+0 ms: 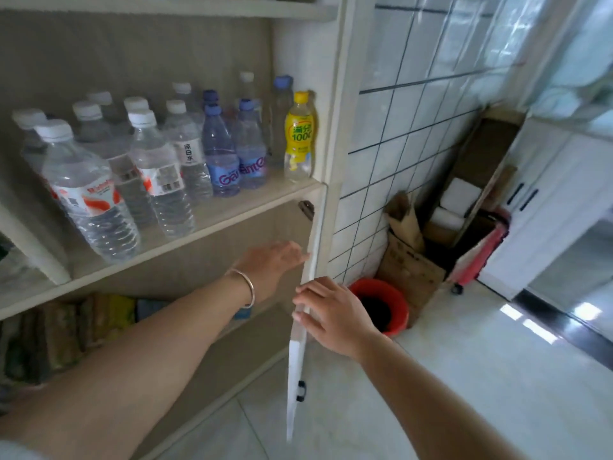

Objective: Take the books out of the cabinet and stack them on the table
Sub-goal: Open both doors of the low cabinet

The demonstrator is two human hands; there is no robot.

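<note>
The white cabinet door [297, 363] stands open, edge-on toward me, with a small black handle low on it. My right hand [326, 310] rests on the door's upper edge with its fingers straight. My left hand [272, 260] reaches into the lower compartment beside the door, fingers extended, a silver bangle on the wrist. A row of books [66, 327] stands blurred in the lower compartment at the left, partly hidden by my left forearm. The table is out of view.
Several water bottles [156, 167] and a yellow drink bottle [299, 137] fill the shelf [232, 207] above. A red bucket [384, 307], cardboard boxes [411, 267] and a pink cart [481, 257] stand against the tiled wall at right. Pale floor tiles lie below.
</note>
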